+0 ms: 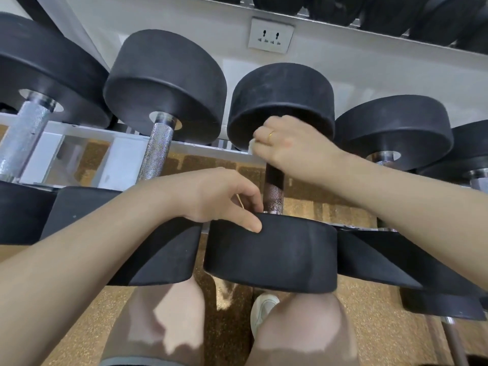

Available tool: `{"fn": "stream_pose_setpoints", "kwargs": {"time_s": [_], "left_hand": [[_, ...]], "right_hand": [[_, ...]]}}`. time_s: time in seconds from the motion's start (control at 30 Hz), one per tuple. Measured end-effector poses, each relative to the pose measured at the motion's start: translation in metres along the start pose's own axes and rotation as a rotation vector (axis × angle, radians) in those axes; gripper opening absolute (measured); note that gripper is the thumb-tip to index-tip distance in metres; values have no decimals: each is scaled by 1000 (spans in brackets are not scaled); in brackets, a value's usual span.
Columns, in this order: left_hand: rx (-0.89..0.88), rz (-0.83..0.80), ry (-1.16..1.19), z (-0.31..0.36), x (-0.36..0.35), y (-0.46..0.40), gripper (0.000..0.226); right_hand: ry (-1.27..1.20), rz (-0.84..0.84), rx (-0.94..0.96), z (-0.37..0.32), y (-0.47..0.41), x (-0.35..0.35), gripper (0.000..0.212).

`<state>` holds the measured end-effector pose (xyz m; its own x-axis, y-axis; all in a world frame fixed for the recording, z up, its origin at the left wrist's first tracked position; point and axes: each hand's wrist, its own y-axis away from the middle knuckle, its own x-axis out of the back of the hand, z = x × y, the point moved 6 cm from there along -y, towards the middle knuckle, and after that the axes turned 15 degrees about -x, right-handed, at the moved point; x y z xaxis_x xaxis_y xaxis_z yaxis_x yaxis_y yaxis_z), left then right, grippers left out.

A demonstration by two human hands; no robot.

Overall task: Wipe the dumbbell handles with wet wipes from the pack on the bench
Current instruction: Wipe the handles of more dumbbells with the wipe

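A black dumbbell lies on the white rack in front of me, its knurled metal handle (273, 192) running from the near head (274, 256) to the far head (282, 101). My right hand (287, 146) is wrapped round the upper part of that handle, with a white wet wipe (252, 146) showing at its fingers. My left hand (224, 199) rests on the top edge of the near head, thumb laid along the rim and fingers bent toward the base of the handle. The wipe pack is out of view.
More black dumbbells sit on the rack to the left (158, 151) and to the right (393, 128). The white rack rail (87, 133) runs behind them. A wall socket (270, 35) is above. My knees and a white shoe (262, 310) are over the cork-pattern floor below.
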<state>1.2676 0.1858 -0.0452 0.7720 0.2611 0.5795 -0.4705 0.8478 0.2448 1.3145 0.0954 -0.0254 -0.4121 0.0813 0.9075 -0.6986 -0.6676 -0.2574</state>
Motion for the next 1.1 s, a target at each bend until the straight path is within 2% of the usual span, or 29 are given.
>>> {"fn": "stream_pose_setpoints", "kwargs": {"time_s": [0.07,0.1,0.13,0.2,0.27,0.37,0.5,0.57,0.63,0.7,0.77,0.93,1.0,1.07,1.1], "left_hand": [[-5,13,-8,1,-1,1,18],[-10,24,-11,1,-1,2,17],[-13,36,-13,1,-1,3,18],[-9,53,-11,0,-1,5,20],[-2,67,-8,-1,-1,7,21],[12,72,-6,-2,-3,7,18],[19,71,-8,-3,-3,7,18],[24,71,-21,-4,-2,8,24],[22,65,-29,-4,-1,7,24],[15,54,-32,-3,-1,6,24],[13,51,-24,-2,-1,6,23],[4,66,-10,-1,-1,7,22],[0,69,-12,-1,-1,7,23],[-9,68,-3,-2,-2,7,23],[-13,69,-3,-2,-1,7,23]], "right_hand": [[149,-149,158,-15,-10,-19,8],[158,-271,173,-16,-13,-29,3],[98,-428,124,-10,-13,-41,9],[-195,-690,-18,-4,-8,-49,23],[-402,-808,-84,-11,-1,-45,29],[-505,-929,-19,-34,18,-37,26],[-622,-916,15,-37,21,-23,22],[-589,-791,-23,-23,5,-21,23],[-355,-601,-51,-7,-12,-21,26],[-60,-511,37,-4,-18,-28,24],[32,-590,81,-7,-14,-38,20],[-41,-798,35,-25,-7,-42,20],[-28,-896,122,-44,8,-41,20],[-180,-892,180,-57,25,-36,17],[-388,-813,137,-57,27,-26,15]]}}
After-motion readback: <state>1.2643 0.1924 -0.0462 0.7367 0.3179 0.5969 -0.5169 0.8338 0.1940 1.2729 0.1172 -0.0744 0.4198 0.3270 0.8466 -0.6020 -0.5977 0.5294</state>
